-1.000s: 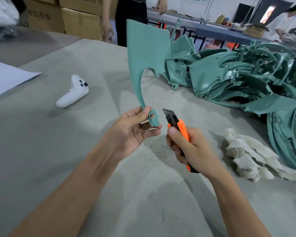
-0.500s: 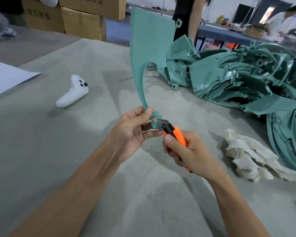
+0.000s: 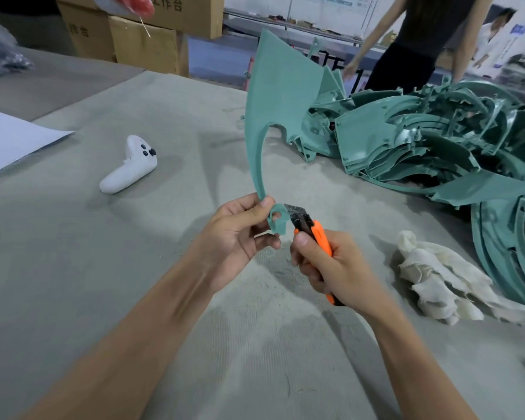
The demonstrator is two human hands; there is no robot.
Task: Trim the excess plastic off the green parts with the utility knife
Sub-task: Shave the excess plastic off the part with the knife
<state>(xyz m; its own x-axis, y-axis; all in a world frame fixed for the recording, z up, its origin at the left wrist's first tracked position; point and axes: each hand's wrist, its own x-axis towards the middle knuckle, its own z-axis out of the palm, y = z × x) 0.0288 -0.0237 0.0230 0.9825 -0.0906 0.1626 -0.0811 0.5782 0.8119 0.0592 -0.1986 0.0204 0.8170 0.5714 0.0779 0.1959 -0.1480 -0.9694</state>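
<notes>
Mid-frame, the left hand [image 3: 237,237] pinches the thin stem of the green part [image 3: 279,95], apparently bracing its end loop for the knife [image 3: 320,237] the right hand [image 3: 334,268] grips.

- My left hand [image 3: 237,237] pinches the narrow looped end of a flat teal-green plastic part [image 3: 276,95], holding it upright.
- My right hand [image 3: 331,268] grips an orange-handled utility knife [image 3: 319,237], blade at the loop's edge.
- More green parts [image 3: 437,147] lie piled on the grey felt table [image 3: 73,268].

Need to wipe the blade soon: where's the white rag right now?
Head view: the white rag lies on the table, right of the right hand, beside the pile of green parts.
</notes>
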